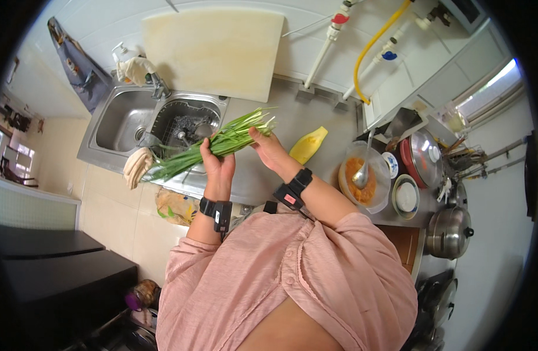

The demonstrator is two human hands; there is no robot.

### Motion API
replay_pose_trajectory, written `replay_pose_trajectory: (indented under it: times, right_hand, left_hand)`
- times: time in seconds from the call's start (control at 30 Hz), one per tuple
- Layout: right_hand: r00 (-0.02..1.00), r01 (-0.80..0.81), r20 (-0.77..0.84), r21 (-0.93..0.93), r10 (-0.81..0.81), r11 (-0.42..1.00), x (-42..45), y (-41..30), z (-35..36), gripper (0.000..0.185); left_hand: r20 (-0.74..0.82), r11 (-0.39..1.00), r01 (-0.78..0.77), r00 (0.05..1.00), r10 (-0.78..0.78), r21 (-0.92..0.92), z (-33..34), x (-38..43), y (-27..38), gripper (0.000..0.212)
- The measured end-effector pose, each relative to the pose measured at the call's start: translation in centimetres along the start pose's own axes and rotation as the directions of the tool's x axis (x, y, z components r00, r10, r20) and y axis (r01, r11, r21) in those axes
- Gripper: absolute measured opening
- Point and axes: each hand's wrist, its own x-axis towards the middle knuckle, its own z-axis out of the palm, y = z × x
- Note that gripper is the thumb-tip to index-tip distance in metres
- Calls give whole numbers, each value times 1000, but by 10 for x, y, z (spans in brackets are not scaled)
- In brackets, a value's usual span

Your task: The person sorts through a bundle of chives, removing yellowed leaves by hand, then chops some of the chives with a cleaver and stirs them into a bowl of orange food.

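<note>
A bunch of long green chives (227, 138) is held in the air above the steel counter (256, 177). My left hand (218, 162) grips it around the middle, thumb on top. At the pale cut ends, my right hand (267, 147) holds the bunch with its thumb laid over the stems. The dark leaf tips point left, towards the front edge of the double sink (126, 116). On the counter just right of my right hand lies a hollowed piece of yellow squash (308, 145).
A large white cutting board (214, 52) leans on the wall behind the sink. A beige cloth (138, 167) hangs on the sink's front edge. To the right stand a plastic bowl of orange food with a ladle (361, 175), a small bowl (405, 196) and a red lidded pot (420, 158).
</note>
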Motion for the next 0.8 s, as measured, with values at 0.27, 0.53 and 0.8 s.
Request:
replay_pose_trajectory:
  times: [0.27, 0.53, 0.8]
  right_hand:
    - [994, 81, -93, 206, -63, 975, 6, -12, 10, 19]
    - [998, 4, -55, 248, 10, 969, 17, 9, -14, 15]
    - [998, -1, -64, 293, 21, 956, 15, 7, -8, 15]
  left_hand:
    - [-31, 988, 148, 988, -150, -53, -29, -16, -27, 23]
    - [-36, 970, 243, 970, -242, 33, -28, -22, -21, 22]
    - [-170, 949, 297, 945, -278, 102, -48, -13, -15, 25]
